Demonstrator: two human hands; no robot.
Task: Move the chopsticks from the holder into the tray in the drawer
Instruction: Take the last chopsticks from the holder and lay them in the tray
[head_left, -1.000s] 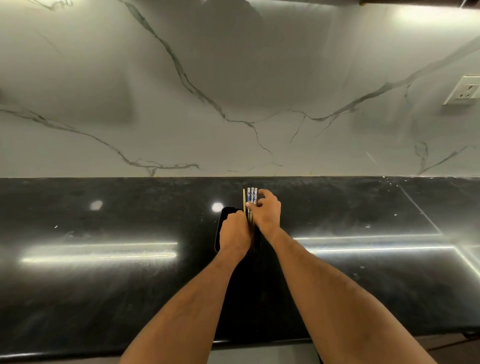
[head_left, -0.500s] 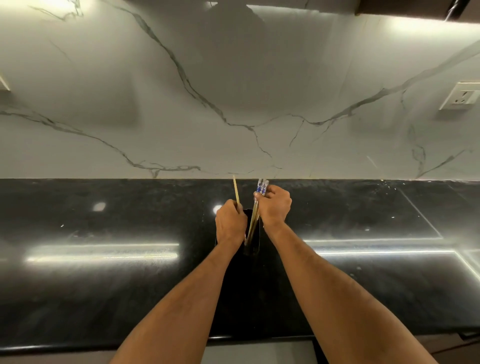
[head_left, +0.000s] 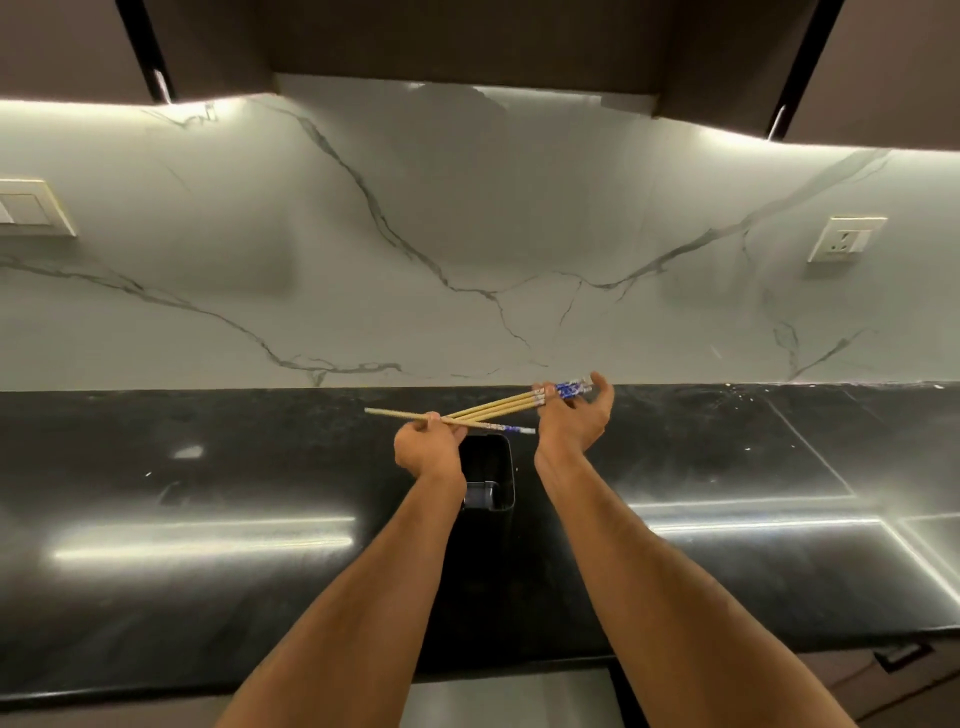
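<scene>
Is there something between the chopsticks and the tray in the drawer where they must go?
That cannot be judged here: neither tray nor drawer is in view. The chopsticks are already out of the black holder, held above the counter by the left hand and right hand. Nothing else stands near them.

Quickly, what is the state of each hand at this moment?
Left hand: pinches one wooden chopstick with a blue-patterned end.
Right hand: holds three wooden chopsticks with blue-patterned ends, fingers curled underneath.

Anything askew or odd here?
One chopstick, pinched by the left hand, crosses the bundle held in the right hand instead of lying parallel. Holder stands upright; nothing spilled or damaged.
</scene>
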